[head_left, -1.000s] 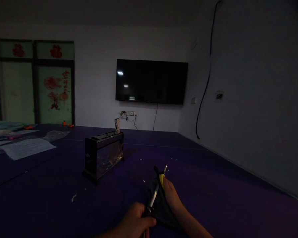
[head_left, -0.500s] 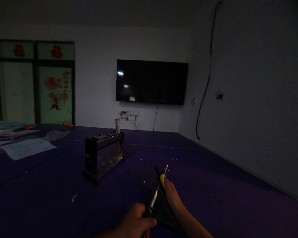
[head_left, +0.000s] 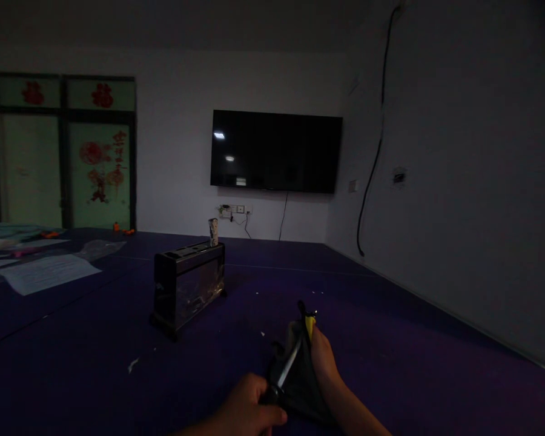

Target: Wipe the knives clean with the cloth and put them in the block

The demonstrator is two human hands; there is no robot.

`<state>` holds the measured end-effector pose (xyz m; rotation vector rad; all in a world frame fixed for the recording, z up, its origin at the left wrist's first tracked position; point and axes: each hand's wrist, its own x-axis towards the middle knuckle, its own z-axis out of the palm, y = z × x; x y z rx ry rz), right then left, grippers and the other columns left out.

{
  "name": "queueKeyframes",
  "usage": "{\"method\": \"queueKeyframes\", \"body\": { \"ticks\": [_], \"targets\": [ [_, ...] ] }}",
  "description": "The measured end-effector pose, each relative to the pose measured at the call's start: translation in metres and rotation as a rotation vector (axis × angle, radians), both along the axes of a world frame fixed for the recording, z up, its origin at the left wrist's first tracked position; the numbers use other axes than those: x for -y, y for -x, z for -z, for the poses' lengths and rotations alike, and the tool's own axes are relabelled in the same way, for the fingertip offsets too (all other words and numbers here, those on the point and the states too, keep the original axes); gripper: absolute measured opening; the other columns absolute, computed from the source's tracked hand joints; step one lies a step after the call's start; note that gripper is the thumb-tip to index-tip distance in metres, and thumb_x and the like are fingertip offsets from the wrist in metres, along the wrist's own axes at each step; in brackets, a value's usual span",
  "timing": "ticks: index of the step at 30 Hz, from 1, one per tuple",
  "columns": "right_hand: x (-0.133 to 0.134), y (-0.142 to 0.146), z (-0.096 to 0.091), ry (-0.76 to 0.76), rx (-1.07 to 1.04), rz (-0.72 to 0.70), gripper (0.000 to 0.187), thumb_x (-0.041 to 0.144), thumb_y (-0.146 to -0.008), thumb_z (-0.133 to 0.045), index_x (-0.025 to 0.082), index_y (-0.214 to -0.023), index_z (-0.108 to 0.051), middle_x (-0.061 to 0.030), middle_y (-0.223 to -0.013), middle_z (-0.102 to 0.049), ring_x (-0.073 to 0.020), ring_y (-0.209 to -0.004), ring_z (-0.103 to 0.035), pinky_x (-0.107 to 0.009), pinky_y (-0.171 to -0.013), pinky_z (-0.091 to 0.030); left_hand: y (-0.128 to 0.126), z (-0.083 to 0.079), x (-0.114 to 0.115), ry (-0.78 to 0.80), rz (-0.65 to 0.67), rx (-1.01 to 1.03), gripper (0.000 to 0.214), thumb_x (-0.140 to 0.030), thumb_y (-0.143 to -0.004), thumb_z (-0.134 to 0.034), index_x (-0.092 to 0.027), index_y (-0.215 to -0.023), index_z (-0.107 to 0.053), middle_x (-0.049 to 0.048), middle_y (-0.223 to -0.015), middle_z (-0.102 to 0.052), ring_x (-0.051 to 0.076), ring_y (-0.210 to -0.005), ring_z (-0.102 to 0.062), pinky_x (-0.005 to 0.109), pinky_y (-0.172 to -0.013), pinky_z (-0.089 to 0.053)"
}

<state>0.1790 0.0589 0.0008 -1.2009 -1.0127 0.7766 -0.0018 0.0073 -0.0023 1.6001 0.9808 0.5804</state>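
Note:
My left hand [head_left: 249, 409] is at the bottom centre, fingers wrapped round the dark handle of a knife [head_left: 288, 368] whose bright blade slants up to the right. My right hand [head_left: 323, 362] is just right of it, fingers closed on a yellow and black knife sharpener [head_left: 307, 322] that stands on the purple mat. The blade's tip reaches toward the sharpener. A dark cloth or pouch [head_left: 300, 387] lies bunched between the two hands.
A black knife block [head_left: 188, 286] with a clear front stands on the purple mat [head_left: 95, 363] to the left, one pale handle [head_left: 214, 231] sticking up. Papers [head_left: 45, 270] lie at far left. A dark television [head_left: 276, 151] hangs on the back wall; a white wall runs along the right.
Both hands and the sharpener have shifted slightly right, and the knife blade leans more to the right. The view has turned a little.

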Motion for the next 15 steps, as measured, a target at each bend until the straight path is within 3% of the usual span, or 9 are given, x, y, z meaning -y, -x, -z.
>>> {"method": "queueKeyframes", "body": {
  "ticks": [7,15],
  "targets": [
    [-0.0005,0.0018,-0.001,0.005,-0.055,0.03,0.046,0.064,-0.063,-0.043,0.02,-0.061,-0.055,-0.0016,-0.054,-0.057,-0.0202,-0.055,-0.053,-0.029,-0.053,-0.04,-0.0032,-0.0061,0.0053,0.036,-0.031,0.008,0.016,-0.027,-0.057,-0.057,-0.016,-0.051,-0.047,-0.0035,-0.041,-0.045,0.006,-0.037,-0.038,0.018,-0.037,-0.022],
    [0.0003,0.0034,-0.0007,0.015,-0.054,-0.027,0.049,0.066,-0.065,-0.041,0.019,-0.059,-0.054,-0.0016,-0.05,-0.055,-0.0196,-0.052,-0.053,-0.029,-0.05,-0.039,-0.0045,-0.0041,0.0032,0.009,-0.036,0.01,0.019,-0.028,-0.057,-0.059,-0.015,-0.049,-0.048,-0.0018,-0.043,-0.048,0.006,-0.037,-0.038,0.019,-0.038,-0.022]
  ]
}}
